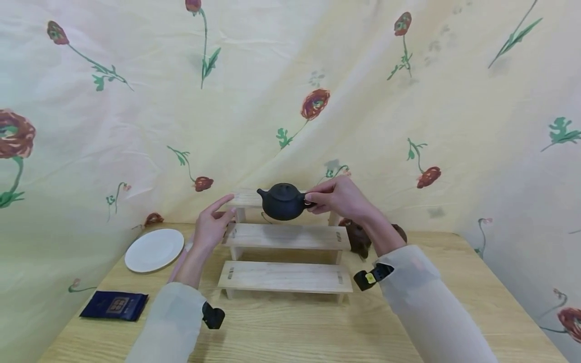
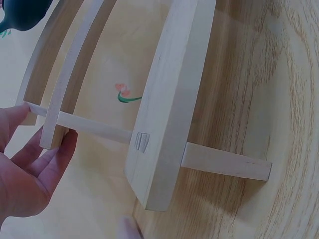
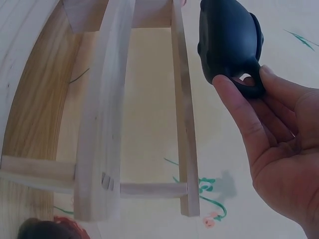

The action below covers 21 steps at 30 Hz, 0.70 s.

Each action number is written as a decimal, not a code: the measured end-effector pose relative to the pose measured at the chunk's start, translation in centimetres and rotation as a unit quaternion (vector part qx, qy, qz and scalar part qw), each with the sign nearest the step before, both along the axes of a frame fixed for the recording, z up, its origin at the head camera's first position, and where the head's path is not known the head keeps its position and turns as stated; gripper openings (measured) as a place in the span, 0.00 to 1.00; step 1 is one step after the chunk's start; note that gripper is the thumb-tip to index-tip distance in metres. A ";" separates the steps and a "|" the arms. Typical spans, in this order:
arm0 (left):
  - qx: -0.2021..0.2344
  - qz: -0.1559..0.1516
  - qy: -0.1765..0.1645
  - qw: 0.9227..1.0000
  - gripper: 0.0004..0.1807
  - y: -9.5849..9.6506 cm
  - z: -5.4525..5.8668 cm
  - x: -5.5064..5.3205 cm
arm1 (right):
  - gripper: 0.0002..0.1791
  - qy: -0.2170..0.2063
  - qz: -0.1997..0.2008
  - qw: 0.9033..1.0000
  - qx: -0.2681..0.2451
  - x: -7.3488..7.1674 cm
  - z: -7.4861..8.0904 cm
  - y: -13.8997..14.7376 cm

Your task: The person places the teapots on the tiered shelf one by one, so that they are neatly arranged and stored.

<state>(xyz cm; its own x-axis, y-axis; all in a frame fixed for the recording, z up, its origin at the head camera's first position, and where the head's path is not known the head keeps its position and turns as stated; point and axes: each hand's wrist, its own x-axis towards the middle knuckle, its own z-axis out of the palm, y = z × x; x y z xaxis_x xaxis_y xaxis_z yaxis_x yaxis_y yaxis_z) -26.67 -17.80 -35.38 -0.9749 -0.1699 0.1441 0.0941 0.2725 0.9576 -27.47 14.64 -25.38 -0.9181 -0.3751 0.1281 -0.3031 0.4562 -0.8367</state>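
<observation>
A small black teapot (image 1: pixel 284 202) with a lid is held up in front of the top tier of a stepped wooden stand (image 1: pixel 285 277). My right hand (image 1: pixel 338 197) pinches its handle between thumb and fingers, with the spout pointing left. In the right wrist view, the teapot (image 3: pixel 230 42) is clear of the boards. At the stand's left end, my left hand (image 1: pixel 212 224) holds the upper boards. The left wrist view shows my left hand (image 2: pixel 30 179) with its fingers bent around the board ends of the stand (image 2: pixel 167 109).
A white plate (image 1: pixel 154 250) lies at the table's left back, and a dark blue packet (image 1: pixel 115 305) lies nearer on the left. Partly hidden by my right forearm is a dark brown object (image 1: pixel 358 239). A floral cloth (image 1: pixel 254 101) hangs behind the table (image 1: pixel 272 333).
</observation>
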 end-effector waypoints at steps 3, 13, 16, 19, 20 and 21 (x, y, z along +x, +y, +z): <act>0.002 0.003 0.001 1.000 0.24 0.0 0.1 0.0 | 0.13 -0.008 0.000 1.000 -0.007 -0.4 0.0 -0.8; 0.005 0.009 0.007 1.000 0.24 0.0 0.2 0.2 | 0.12 -0.016 0.009 1.000 -0.011 -2.2 -0.2 -2.8; 0.007 0.009 0.007 1.000 0.24 0.0 0.3 0.2 | 0.12 -0.017 0.010 1.000 -0.011 -2.7 -0.2 -3.1; 0.007 0.007 0.004 1.000 0.24 0.0 0.3 0.2 | 0.12 -0.016 0.007 1.000 -0.004 -3.1 -0.3 -3.3; 0.008 0.008 0.002 1.000 0.24 0.0 0.3 0.2 | 0.12 -0.016 0.006 1.000 -0.001 -3.2 -0.4 -3.4; 0.006 0.008 0.003 1.000 0.24 0.0 0.3 0.1 | 0.12 -0.017 0.005 1.000 0.000 -3.3 -0.4 -3.4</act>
<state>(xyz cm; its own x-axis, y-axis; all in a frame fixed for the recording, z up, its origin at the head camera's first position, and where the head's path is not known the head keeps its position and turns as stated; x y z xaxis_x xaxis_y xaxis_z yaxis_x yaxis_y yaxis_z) -26.53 -17.81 -35.11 -0.9710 -0.1875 0.1481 0.0959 0.2619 0.9603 -30.81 11.20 -25.75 -0.9184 -0.3839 0.0960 -0.2784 0.4543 -0.8463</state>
